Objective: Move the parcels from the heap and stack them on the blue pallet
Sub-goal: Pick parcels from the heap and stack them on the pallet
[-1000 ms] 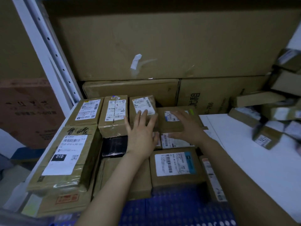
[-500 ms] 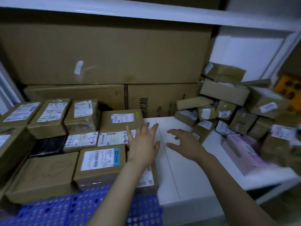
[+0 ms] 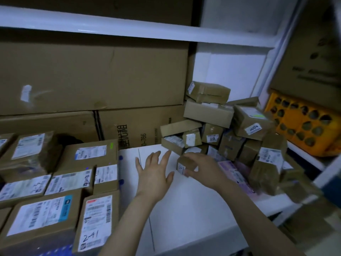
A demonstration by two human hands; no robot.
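A heap of brown parcels (image 3: 219,126) is piled at the right on a white table (image 3: 184,209). At the heap's near edge lies a small brown parcel (image 3: 185,162), and my right hand (image 3: 201,169) curls its fingers and thumb around it. My left hand (image 3: 154,171) hovers over the white table with fingers spread and holds nothing. On the left, labelled parcels (image 3: 55,182) lie side by side in rows. A sliver of the blue pallet (image 3: 55,251) shows under them at the bottom edge.
Large flat cardboard boxes (image 3: 92,80) stand against the back behind the rows. A white shelf board (image 3: 129,32) runs overhead. An orange crate (image 3: 302,124) sits at the far right beside the heap, and a pink parcel (image 3: 234,172) lies under my right wrist.
The view swung right from the stacked rows to the heap. Both hands left the parcels on the pallet and crossed the white table; my right hand closed around a small parcel.
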